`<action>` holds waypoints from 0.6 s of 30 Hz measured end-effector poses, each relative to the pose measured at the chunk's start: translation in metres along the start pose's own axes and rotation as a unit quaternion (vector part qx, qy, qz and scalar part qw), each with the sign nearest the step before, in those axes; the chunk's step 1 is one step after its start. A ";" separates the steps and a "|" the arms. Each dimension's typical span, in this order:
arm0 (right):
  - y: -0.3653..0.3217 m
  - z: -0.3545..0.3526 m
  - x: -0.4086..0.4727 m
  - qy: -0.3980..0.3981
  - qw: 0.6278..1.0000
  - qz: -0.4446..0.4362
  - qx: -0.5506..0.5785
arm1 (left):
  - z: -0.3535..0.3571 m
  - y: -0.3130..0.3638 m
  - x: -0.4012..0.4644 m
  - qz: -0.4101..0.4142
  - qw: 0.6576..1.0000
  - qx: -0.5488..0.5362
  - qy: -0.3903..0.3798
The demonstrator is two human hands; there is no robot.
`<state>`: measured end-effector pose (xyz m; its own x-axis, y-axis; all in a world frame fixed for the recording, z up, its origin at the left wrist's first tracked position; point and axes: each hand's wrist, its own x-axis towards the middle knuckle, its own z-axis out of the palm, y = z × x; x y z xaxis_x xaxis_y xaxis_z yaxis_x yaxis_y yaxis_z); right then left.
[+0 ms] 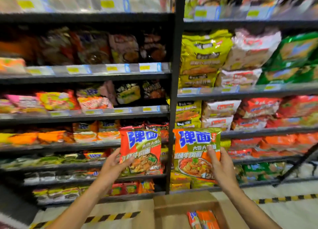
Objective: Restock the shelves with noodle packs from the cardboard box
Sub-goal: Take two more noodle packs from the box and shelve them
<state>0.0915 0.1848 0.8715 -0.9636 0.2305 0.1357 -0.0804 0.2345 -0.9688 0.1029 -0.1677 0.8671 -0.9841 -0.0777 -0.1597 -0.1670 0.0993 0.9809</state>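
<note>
Fingers (128, 160) of the left hand (113, 165) clamp the lower left edge of one red-and-green noodle pack (142, 149), while the right hand (222, 166) pinches a second, orange-and-green pack (194, 148) by its right side, thumb across the front. Both packs are held upright in the air in front of the shelves (86, 115), either side of the dark upright post (172, 108). This looks like the carrying step, with placing to come: each pack needs a matching row and a gap to slide into. Rows ahead appear crowded, so room may be tight. Below, the cardboard box (173, 204) sits open with more packs (203, 219) inside.
</note>
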 end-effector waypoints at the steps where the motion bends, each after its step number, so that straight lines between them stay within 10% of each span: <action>1: -0.009 0.000 -0.002 -0.009 1.000 -0.008 0.008 | -0.004 0.010 -0.013 0.013 1.000 0.000 0.016; 18: -0.164 0.089 -0.039 -0.105 0.984 -0.119 0.081 | -0.132 0.103 -0.154 0.124 0.974 -0.018 0.187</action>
<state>0.1194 0.0536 1.0067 -0.9424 -0.0171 0.3340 -0.3340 0.1017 -0.9371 0.2457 -0.2761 1.0072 -0.9018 -0.4130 0.1274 0.0815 0.1271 0.9885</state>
